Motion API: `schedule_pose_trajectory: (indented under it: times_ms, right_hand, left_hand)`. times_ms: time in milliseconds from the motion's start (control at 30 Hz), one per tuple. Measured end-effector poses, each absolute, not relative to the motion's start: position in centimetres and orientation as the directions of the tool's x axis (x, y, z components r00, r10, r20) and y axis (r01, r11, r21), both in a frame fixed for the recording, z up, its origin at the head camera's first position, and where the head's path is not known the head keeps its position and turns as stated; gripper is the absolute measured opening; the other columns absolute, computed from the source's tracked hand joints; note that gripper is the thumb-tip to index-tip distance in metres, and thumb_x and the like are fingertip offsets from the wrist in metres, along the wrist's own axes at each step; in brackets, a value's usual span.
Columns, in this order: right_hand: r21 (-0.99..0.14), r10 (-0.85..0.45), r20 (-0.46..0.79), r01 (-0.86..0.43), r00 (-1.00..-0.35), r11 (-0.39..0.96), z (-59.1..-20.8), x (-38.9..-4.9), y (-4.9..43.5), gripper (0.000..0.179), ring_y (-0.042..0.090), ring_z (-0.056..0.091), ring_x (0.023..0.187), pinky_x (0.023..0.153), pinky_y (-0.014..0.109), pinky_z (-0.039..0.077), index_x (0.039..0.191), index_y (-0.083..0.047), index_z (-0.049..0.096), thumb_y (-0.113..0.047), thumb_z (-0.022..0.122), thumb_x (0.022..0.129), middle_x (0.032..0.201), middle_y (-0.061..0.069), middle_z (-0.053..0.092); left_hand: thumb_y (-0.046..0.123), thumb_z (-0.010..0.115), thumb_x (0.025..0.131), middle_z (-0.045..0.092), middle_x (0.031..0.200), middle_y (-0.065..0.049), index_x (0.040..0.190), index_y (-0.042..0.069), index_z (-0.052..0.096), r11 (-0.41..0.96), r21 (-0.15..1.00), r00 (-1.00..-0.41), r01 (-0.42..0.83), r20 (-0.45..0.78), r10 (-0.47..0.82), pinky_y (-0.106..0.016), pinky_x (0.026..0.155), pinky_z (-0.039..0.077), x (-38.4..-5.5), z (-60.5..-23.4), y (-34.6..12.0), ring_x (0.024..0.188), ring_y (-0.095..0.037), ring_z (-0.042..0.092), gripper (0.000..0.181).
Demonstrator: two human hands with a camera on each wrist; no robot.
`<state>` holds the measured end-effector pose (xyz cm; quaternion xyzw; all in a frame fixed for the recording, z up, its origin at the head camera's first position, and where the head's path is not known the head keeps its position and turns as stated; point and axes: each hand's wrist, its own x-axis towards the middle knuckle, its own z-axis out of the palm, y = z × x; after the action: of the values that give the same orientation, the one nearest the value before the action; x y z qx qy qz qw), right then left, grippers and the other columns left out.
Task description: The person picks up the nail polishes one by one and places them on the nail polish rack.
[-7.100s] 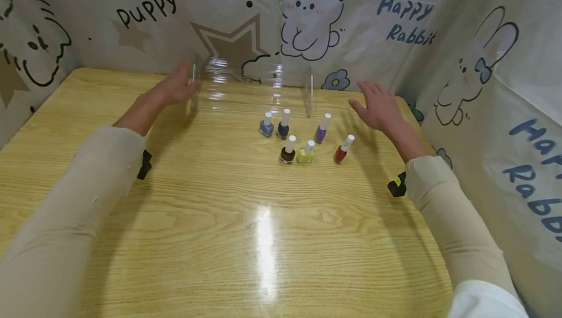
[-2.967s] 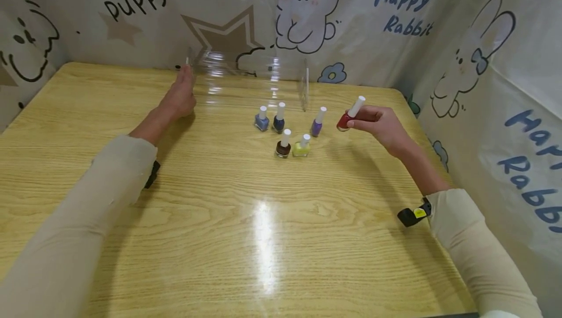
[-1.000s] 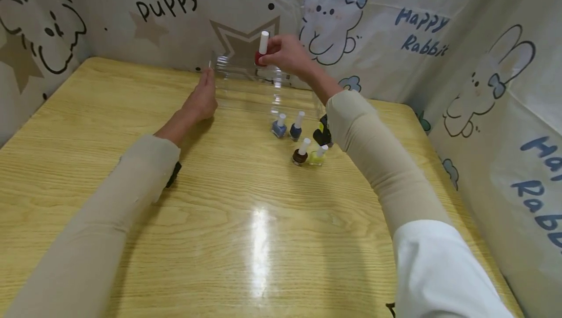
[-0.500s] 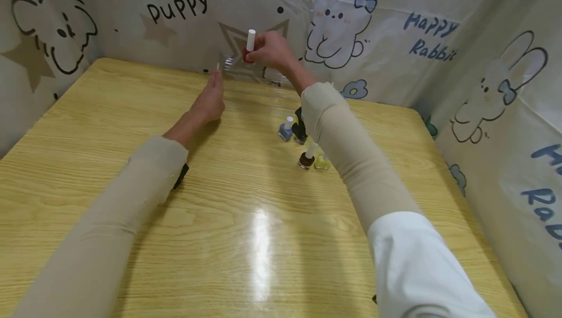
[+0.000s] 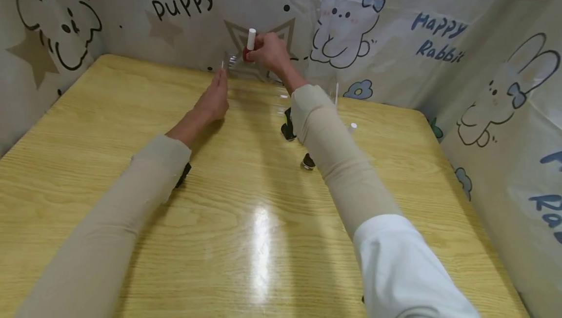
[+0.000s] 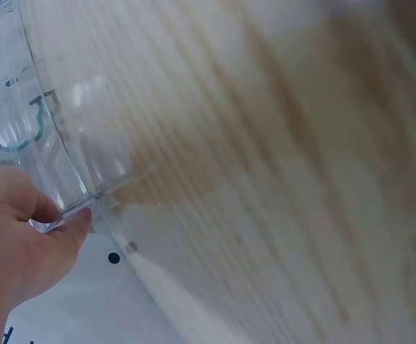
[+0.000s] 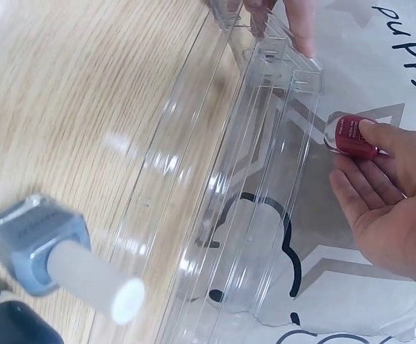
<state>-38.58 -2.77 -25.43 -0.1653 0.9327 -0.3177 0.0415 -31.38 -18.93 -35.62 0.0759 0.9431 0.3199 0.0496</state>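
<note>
My right hand pinches a red nail polish bottle with a white cap. It holds the bottle above the left part of a clear plastic tiered rack, close to its back. At the rack's left end my left hand grips the side panel between thumb and fingers. In the right wrist view, a light blue nail polish bottle and a dark navy one stand in front of the rack. My right forearm hides most of the bottles in the head view.
A dark brown nail polish bottle shows beside my right sleeve, and a white cap pokes out beyond it. Behind the wooden table hangs a printed cloth, close against the rack's back.
My right hand has picked up the red nail polish bottle from the table's right side and carried it left over the rack. My left hand has come to grip the rack's end.
</note>
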Motion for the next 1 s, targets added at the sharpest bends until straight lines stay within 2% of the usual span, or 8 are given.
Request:
schedule_pose_trajectory:
  times_ms: [100,167,233,333,400,433,667,1000]
  right_hand:
    - [-0.6,-0.316,0.036,-0.273,-0.948,0.752,-25.3,-38.7,-3.0,0.026,0.019,0.058,0.109,0.089,0.026,0.046,0.12,-0.006,0.07,-0.018,0.065,0.097,0.118,0.006,0.069]
    - [-0.598,-0.303,0.034,-0.262,-0.952,0.757,-25.4,-38.7,-3.1,0.027,0.019,0.058,0.108,0.088,0.026,0.047,0.121,-0.005,0.07,-0.018,0.065,0.098,0.118,0.006,0.069]
    - [-0.607,-0.295,0.036,-0.255,-0.955,0.752,-25.7,-38.7,-3.1,0.027,0.019,0.059,0.107,0.088,0.026,0.047,0.121,-0.005,0.07,-0.018,0.065,0.098,0.119,0.006,0.069]
    - [-0.641,-0.289,0.052,-0.254,-0.956,0.724,-26.3,-38.8,-3.1,0.027,0.019,0.06,0.108,0.091,0.026,0.047,0.123,-0.006,0.069,-0.017,0.065,0.098,0.119,0.006,0.069]
    - [-0.669,-0.285,0.066,-0.254,-0.956,0.698,-26.6,-38.9,-3.2,0.027,0.018,0.06,0.108,0.091,0.026,0.047,0.124,-0.006,0.069,-0.016,0.065,0.098,0.119,0.006,0.069]
    - [-0.682,-0.284,0.074,-0.256,-0.956,0.685,-26.8,-38.9,-3.3,0.027,0.018,0.061,0.109,0.091,0.026,0.047,0.124,-0.006,0.068,-0.015,0.064,0.098,0.119,0.006,0.069]
    - [-0.748,-0.277,0.08,-0.241,-0.958,0.619,-27.6,-38.9,-4.1,0.026,0.017,0.061,0.111,0.093,0.025,0.047,0.123,-0.006,0.069,-0.013,0.064,0.099,0.119,0.006,0.069]
    - [-0.737,-0.251,0.109,-0.248,-0.962,0.629,-28.6,-39.2,-4.6,0.027,0.018,0.06,0.114,0.094,0.026,0.047,0.125,-0.007,0.067,-0.013,0.063,0.099,0.125,0.006,0.067]
  left_hand:
    - [-0.016,0.032,0.091,-0.022,0.162,-0.016,0.154,0.004,-0.023,0.771,0.627,-0.983,0.111,-0.044,0.177,-0.049,0.103,0.04,-31.3,-35.4,-19.0,0.148,-0.038,0.009,0.085]
    - [-0.017,0.031,0.09,-0.023,0.162,-0.015,0.153,0.005,-0.024,0.761,0.64,-0.983,0.107,-0.048,0.178,-0.047,0.094,0.044,-31.3,-35.3,-19.0,0.147,-0.039,0.015,0.086]
    - [-0.017,0.03,0.09,-0.023,0.162,-0.015,0.153,0.005,-0.024,0.759,0.642,-0.983,0.108,-0.048,0.18,-0.047,0.093,0.044,-31.3,-35.4,-18.9,0.147,-0.038,0.015,0.086]
    - [-0.016,0.029,0.091,-0.022,0.162,-0.017,0.153,0.003,-0.023,0.766,0.633,-0.983,0.112,-0.044,0.18,-0.045,0.108,0.036,-31.3,-35.4,-19.0,0.148,-0.037,0.012,0.083]
    - [-0.015,0.028,0.092,-0.022,0.162,-0.018,0.153,0.002,-0.022,0.774,0.622,-0.982,0.118,-0.04,0.182,-0.044,0.117,0.023,-31.2,-35.3,-19.0,0.149,-0.033,-0.001,0.081]
    - [-0.015,0.028,0.092,-0.021,0.162,-0.019,0.153,0.001,-0.022,0.778,0.617,-0.982,0.122,-0.038,0.184,-0.044,0.119,0.016,-31.3,-35.3,-19.0,0.149,-0.032,-0.003,0.081]
    - [-0.013,0.03,0.094,-0.019,0.162,-0.02,0.154,0.0,-0.019,0.787,0.604,-0.983,0.122,-0.037,0.181,-0.042,0.12,0.009,-31.4,-35.4,-19.2,0.149,-0.036,0.001,0.079]
    - [-0.012,0.029,0.096,-0.021,0.163,-0.014,0.155,0.006,-0.021,0.783,0.615,-0.985,0.092,-0.06,0.163,-0.041,0.12,0.008,-31.3,-35.4,-19.2,0.15,-0.034,0.0,0.08]
